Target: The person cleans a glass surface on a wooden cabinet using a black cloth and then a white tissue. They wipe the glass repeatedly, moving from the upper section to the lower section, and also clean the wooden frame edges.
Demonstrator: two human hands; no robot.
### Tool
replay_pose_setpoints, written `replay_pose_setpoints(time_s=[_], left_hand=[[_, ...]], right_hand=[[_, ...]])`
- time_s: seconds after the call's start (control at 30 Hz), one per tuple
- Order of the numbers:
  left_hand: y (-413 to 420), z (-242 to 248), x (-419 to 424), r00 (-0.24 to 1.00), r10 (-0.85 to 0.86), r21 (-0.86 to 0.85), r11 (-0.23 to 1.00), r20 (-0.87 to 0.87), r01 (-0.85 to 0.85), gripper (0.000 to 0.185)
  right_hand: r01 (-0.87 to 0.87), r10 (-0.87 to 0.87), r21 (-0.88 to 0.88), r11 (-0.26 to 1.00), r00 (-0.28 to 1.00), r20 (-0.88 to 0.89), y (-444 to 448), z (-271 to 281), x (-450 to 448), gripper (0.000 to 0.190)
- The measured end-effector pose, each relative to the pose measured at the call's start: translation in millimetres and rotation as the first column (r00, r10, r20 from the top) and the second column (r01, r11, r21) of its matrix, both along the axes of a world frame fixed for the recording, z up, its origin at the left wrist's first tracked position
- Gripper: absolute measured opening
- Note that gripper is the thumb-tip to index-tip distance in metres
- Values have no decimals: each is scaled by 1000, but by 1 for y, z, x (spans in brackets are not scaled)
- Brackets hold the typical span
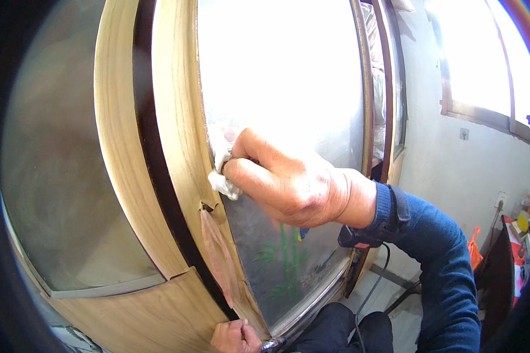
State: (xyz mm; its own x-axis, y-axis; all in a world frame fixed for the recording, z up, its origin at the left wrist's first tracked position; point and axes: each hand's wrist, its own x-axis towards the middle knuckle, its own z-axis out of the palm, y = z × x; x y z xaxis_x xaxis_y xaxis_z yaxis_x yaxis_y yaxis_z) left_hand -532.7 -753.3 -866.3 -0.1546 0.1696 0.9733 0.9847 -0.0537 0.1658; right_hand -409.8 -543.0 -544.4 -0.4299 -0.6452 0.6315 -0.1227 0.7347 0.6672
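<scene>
My right hand (287, 185) pinches a crumpled white cloth or tissue (224, 183) at the left edge of a glass panel (265, 234). Painted green bamboo (283, 253) shows on the lower glass. Light wood-grain framing (179, 110) borders the panel, its surface torn below the cloth. A pinkish strip (218, 256) hangs or lies along that torn stretch. Down at the bottom, my left hand (236, 336) is curled against the lower end of the frame; whether its fingers grip anything is hidden.
Left of a dark gap is another wood-framed panel (70, 176). A cable (371, 291) runs from a black device (357, 238) at my right wrist past my knees (327, 326). On the right are a cluttered table (512, 256), an orange bag (475, 249) and a bright window (481, 57).
</scene>
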Motion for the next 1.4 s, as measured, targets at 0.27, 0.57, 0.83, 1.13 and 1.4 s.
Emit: replay_pose_setpoints(time_s=[0.27,0.57,0.83,1.13,1.4], left_hand=[[-8,6,4,1000,24,-54,998,-2,-24,10],[-3,5,4,999,23,-43,999,-44,-25,10],[1,-6,0,998,57,-34,998,-14,-57,11],[2,0,6,999,51,-53,997,-10,-51,13],[4,3,7,998,44,-32,998,-42,-46,14]], right_hand=[[-42,-288,-586,809,841,-458,77,60,16,10],[-2,2,53,999,1000,2,7,-53,2,27],[-194,-342,-731,655,786,-515,112,28,37,4],[64,-63,11,998,992,-113,20,-70,18,28],[69,-292,-410,910,808,-511,86,-28,45,19]])
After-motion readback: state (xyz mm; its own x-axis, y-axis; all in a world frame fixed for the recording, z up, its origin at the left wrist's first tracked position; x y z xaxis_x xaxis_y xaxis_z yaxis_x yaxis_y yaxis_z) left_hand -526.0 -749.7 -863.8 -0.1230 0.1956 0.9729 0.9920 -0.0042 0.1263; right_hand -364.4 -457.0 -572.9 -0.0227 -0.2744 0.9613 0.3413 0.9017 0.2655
